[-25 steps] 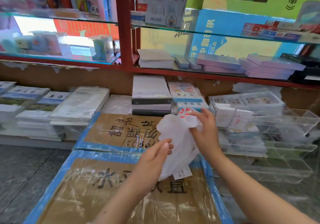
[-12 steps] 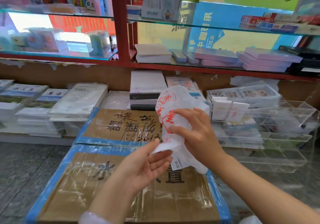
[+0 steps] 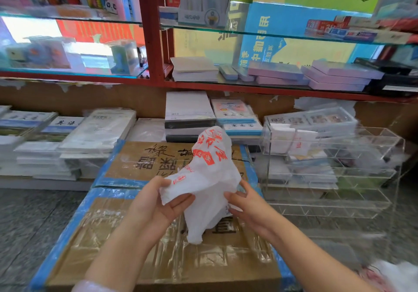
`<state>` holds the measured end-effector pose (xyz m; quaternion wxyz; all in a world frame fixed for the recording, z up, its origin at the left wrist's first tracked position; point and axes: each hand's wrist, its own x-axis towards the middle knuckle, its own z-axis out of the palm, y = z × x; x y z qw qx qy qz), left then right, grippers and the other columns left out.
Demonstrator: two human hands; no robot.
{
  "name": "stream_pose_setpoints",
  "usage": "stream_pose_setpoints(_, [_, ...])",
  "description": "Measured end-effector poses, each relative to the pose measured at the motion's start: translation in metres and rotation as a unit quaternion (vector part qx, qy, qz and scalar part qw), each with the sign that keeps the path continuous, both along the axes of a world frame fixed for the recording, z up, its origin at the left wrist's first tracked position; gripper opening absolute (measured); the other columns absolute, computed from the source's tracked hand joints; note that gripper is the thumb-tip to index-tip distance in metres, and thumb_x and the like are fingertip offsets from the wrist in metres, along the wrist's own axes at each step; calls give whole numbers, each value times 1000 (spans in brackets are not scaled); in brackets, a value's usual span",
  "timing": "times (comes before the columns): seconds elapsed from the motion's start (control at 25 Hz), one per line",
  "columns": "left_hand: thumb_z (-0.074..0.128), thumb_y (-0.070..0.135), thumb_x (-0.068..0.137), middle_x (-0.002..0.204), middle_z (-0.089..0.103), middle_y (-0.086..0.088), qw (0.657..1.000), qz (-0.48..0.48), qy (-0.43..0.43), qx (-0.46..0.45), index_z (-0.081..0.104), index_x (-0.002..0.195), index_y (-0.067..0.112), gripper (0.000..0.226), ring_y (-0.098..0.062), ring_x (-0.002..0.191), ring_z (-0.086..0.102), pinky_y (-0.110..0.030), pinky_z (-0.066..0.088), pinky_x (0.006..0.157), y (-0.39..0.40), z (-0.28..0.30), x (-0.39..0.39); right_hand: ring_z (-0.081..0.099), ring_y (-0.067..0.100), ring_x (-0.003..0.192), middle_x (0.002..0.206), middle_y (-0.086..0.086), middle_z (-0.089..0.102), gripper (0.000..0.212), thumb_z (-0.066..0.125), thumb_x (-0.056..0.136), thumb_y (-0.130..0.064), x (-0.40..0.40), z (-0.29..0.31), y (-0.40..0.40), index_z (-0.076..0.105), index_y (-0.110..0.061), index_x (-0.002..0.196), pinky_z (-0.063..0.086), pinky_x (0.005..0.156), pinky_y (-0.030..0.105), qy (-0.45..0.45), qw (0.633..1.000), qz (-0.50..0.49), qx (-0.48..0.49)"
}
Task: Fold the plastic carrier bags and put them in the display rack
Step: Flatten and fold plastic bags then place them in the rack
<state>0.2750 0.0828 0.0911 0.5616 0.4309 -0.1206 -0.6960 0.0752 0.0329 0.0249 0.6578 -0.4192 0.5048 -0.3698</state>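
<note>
— While the red-framed glass shelving unit fills the whole upper half of the frame, what lies beneath it?

— Two brown cardboard boxes edged in blue tape: the nearer one across the lower centre under clear film, the farther one just behind it, touching. Stacks of white wrapped books sit at mid-left.

— And on the right?

— A clear acrylic display rack with tiered compartments, just beside the boxes. Folded white bags stand in its upper left compartment.

— Where is the bag being worked?

— The crumpled white plastic carrier bag with red print hangs at centre frame, above the nearer box, held up between both hands.

— How do the hands hold it?

— The left hand grips one edge, thumb on top, fingers curled beneath. The right hand pinches the opposite side, its fingertips pressed into the plastic.
</note>
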Motion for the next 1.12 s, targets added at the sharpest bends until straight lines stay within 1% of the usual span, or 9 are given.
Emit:
stream_pose_setpoints(0.16, [34, 3, 86, 107, 65, -26, 999, 0, 53, 5, 55, 109, -4, 31, -38, 95, 63, -57, 50, 72, 0, 2, 0, 58, 26, 112, 125, 4, 61, 68, 72, 72, -16, 18, -4, -5, 44, -28, 132, 42, 102, 47, -164, 986, -34, -3])
stream_pose_setpoints(0.4, [32, 6, 92, 89, 71, -21, 989, 135, 54, -12, 50, 117, -4, 33, -31, 73, 71, -44, 57, 68, -9, -6, 31, 66, 25, 99, 119, 10, 65, 79, 82, 67, -17, -11, 11, -10, 42, -16, 135, 55, 70, 34, -215, 976, -15, -26])
stream_pose_setpoints(0.48, [32, 7, 93, 99, 67, -19, 987, 156, -16, -29, 49, 119, -2, 32, -28, 84, 68, -41, 56, 79, -10, -6, 41, 68, 22, 85, 101, 4, 71, 66, 71, 80, -4, -29, 20, -10, 38, -23, 134, 54, 65, 31, -132, 990, 1, -52])
stream_pose_setpoints(0.6, [34, 8, 94, 108, 63, -16, 978, 175, -86, -72, 54, 104, 4, 23, -24, 92, 62, -35, 56, 79, -7, 0, 56, 55, 8, 60, 63, -4, 53, 54, 58, 90, -4, -49, 23, -18, 39, -19, 139, 47, 61, 20, 174, 976, 45, -123])
stream_pose_setpoints(0.68, [34, 10, 93, 100, 68, -12, 979, 172, -69, -87, 56, 101, 5, 23, -22, 91, 63, -31, 55, 73, -4, 2, 62, 54, 6, 61, 68, -5, 52, 49, 61, 90, -14, -51, 24, -19, 44, -18, 137, 47, 59, 19, 298, 941, 89, -133])
stream_pose_setpoints(0.84, [38, 11, 90, 101, 69, -12, 988, 144, -22, -60, 56, 107, 6, 25, -25, 96, 63, -36, 54, 75, -6, -7, 57, 49, 14, 115, 133, -6, 38, 84, 65, 87, -14, -24, 2, -12, 12, -32, 149, 47, 84, 21, 298, 937, 135, -124])
stream_pose_setpoints(0.92, [62, 11, 71, 100, 70, -14, 990, 125, -4, -71, 56, 108, 4, 37, -26, 91, 67, -37, 57, 70, -6, -9, 53, 39, 18, 131, 148, -4, 32, 83, 65, 84, -18, -4, -21, -20, 15, -32, 149, 37, 104, 30, 372, 888, 145, -226])
stream_pose_setpoints(1.0, [79, 14, 27, 100, 71, -16, 989, 125, 1, -84, 56, 111, 3, 88, -26, 86, 71, -39, 59, 65, -7, -13, 55, 38, 20, 131, 143, -1, 41, 70, 63, 83, -21, 12, -32, -28, 30, -29, 145, 35, 107, 37, 408, 873, 101, -249])
stream_pose_setpoints(1.12, [71, 9, 26, 113, 66, -19, 987, 137, 32, -84, 51, 124, 1, 101, -30, 97, 67, -41, 59, 64, -8, -17, 67, 54, 17, 105, 112, -1, 58, 23, 59, 91, -22, 25, -25, -35, 58, -18, 113, 45, 82, 29, 268, 948, 21, -168])
